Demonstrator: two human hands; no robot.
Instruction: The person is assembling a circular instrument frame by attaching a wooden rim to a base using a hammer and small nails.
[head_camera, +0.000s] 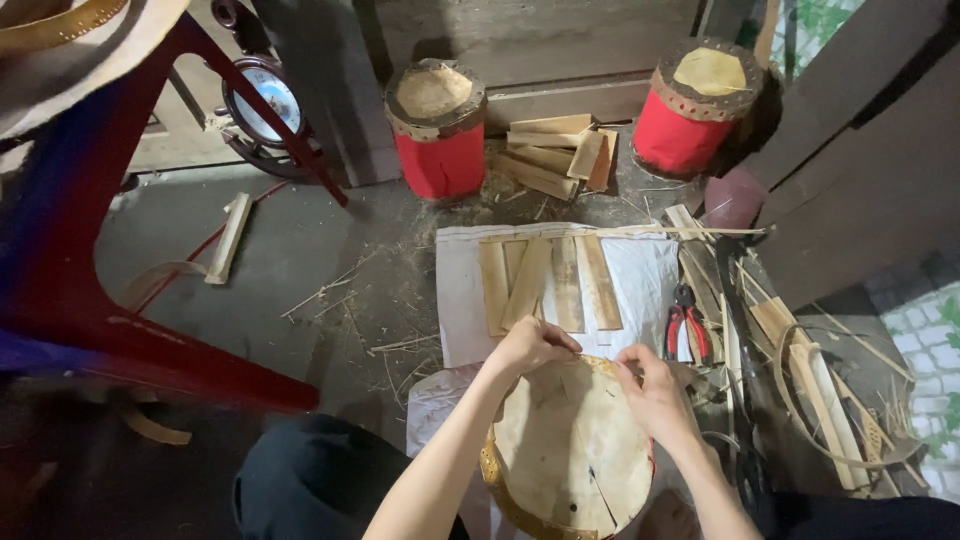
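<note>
A round drum with a pale skin head (570, 445) and a studded yellow rim rests in front of me, over my lap. My left hand (530, 343) pinches the drum's far rim, fingers closed on its edge. My right hand (652, 385) grips the same far rim a little to the right. Just beyond the hands, several flat bamboo strips (550, 283) lie side by side on a white sheet (645, 270).
Red-handled pliers (686, 322) lie right of the sheet. Two red drums (437, 125) (698, 105) stand at the back with wood pieces (558, 152) between them. A red stool leg (150, 345) crosses the left. Bamboo slats and curved strips (820, 400) pile up on the right.
</note>
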